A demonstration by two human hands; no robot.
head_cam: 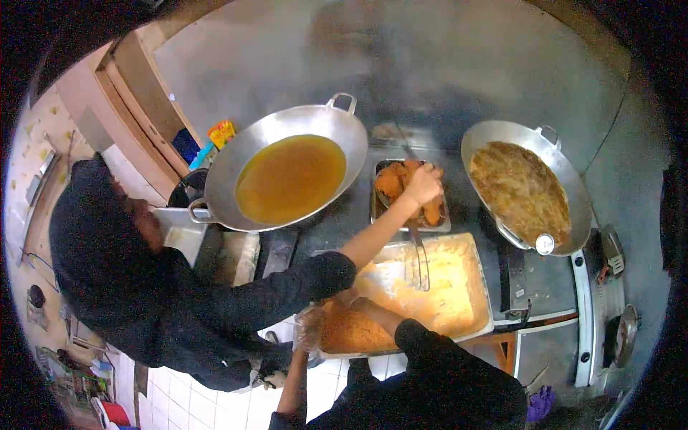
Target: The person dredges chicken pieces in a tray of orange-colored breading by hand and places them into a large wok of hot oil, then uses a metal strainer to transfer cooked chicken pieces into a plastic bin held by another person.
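A large metal tray of pale breading flour lies before me. My left hand, in a clear plastic glove, is at the tray's left end; its fingers are blurred. My right hand reaches over the coarser orange-brown crumbs at that end, partly hidden by a co-worker's sleeve. Whether either hand grips anything is unclear. Beyond the flour, the co-worker's hand is at fried pieces in a small metal pan. A long wire handle runs from there over my tray.
A wide wok of golden oil stands at the back left. Oil bubbles in a second wok on the right, with a dial thermometer at its rim. The co-worker leans in from the left, one arm crossing above my tray.
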